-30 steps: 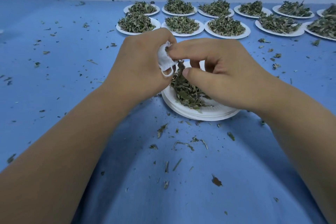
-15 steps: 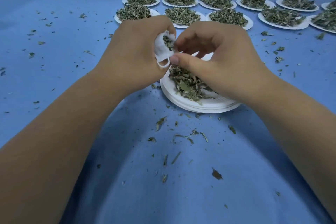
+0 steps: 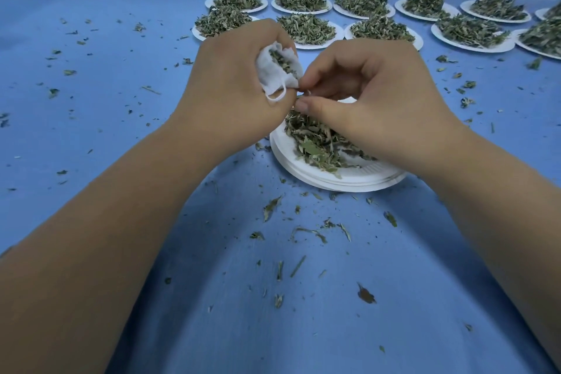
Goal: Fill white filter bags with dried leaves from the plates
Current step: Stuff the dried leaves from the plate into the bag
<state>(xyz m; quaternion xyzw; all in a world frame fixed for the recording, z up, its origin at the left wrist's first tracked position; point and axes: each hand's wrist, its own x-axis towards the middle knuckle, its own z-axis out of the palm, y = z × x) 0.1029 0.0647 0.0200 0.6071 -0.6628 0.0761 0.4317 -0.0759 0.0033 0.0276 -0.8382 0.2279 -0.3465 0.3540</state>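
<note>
Blue desk (image 3: 91,136), crumb-strewn; heaped plates (image 3: 473,45) along the far edge. Near plate (image 3: 349,181) under both hands, dried leaves (image 3: 315,143) left on it. Left hand (image 3: 230,94): grip curled round filter bag (image 3: 273,77), mouth open, part-filled. Right hand (image 3: 379,100): grip curled beside the bag, contents unclear. Step: stuffing. Next probably needs another pinch of leaves, fed into the mouth.

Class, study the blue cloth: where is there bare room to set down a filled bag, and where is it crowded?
Roomiest: the blue cloth left of the left hand, only crumbs there. Also the lightly littered patch between the forearms, this side of the plate stack. Crowded: the far plates along the back, and around the right hand.
</note>
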